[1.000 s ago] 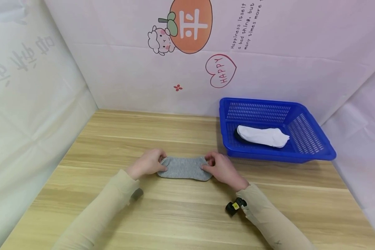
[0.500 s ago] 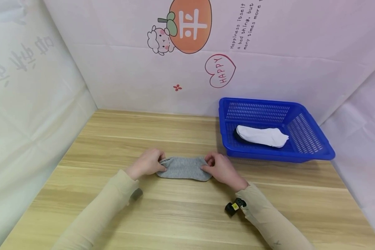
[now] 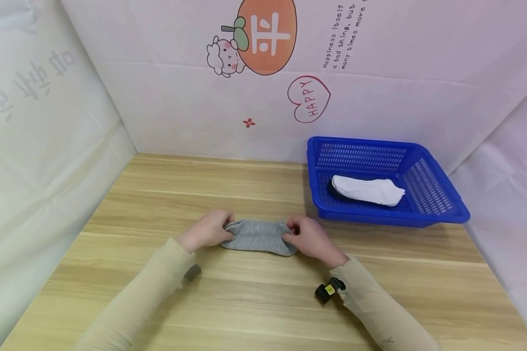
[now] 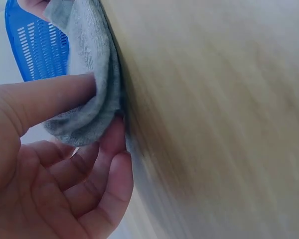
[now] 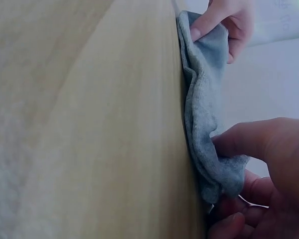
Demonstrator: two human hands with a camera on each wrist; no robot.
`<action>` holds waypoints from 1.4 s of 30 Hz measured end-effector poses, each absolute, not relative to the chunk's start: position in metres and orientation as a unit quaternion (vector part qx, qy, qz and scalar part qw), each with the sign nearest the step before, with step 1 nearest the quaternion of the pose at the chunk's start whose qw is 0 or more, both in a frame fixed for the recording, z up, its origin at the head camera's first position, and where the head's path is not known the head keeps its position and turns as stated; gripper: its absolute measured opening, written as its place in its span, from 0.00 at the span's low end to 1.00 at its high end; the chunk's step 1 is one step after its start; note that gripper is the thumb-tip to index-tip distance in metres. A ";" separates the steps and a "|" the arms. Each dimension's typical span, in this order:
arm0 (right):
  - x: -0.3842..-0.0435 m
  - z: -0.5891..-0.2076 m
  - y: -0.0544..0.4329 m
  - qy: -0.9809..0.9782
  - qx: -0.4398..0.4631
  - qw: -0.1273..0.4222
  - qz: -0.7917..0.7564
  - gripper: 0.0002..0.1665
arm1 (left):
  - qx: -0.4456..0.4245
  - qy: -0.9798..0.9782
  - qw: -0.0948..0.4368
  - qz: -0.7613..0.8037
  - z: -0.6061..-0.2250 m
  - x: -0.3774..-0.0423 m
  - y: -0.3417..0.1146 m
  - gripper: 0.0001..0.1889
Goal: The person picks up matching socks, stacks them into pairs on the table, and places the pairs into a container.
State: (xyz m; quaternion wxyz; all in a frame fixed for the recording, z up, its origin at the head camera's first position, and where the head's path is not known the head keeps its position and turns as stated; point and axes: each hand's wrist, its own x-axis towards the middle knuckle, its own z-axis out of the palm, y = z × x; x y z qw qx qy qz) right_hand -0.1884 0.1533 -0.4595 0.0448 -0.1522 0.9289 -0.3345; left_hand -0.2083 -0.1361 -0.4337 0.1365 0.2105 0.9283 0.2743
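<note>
A grey sock [image 3: 256,236] lies flat and lengthwise on the wooden table, made of more than one layer as the wrist views show. The left hand [image 3: 208,228] pinches its left end, thumb on top and fingers beneath, seen close in the left wrist view on the grey sock [image 4: 89,64]. At the other end the right hand [image 3: 311,237] grips the sock between thumb and fingers. In the right wrist view the right thumb [image 5: 244,139] presses into the grey cloth [image 5: 204,104], and the left hand [image 5: 229,20] shows at the far end.
A blue plastic basket [image 3: 388,218] stands at the table's back right, just beyond the right hand. Inside lie white socks [image 3: 368,190] over a dark one [image 3: 339,193]. White printed sheets [image 3: 180,107] hang behind and at both sides of the wooden table [image 3: 245,302].
The sock's upper left edge has lifted and creased a little at the left fingers, and its right end has bent slightly. Both hands stay nearly in place.
</note>
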 end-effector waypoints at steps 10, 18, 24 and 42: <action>-0.187 -0.455 0.158 0.909 -0.147 0.076 -0.384 0.16 | 0.204 0.924 0.131 0.296 -0.433 -0.213 -0.142 0.13; -0.188 -0.453 0.162 0.896 -0.147 0.052 -0.416 0.21 | 0.218 0.903 0.130 0.347 -0.424 -0.220 -0.150 0.17; -0.189 -0.453 0.162 0.890 -0.146 0.047 -0.429 0.26 | 0.224 0.903 0.128 0.344 -0.418 -0.222 -0.154 0.21; -0.192 -0.461 0.152 0.856 -0.178 -0.006 -0.485 0.27 | 0.211 0.876 0.129 0.413 -0.414 -0.228 -0.151 0.07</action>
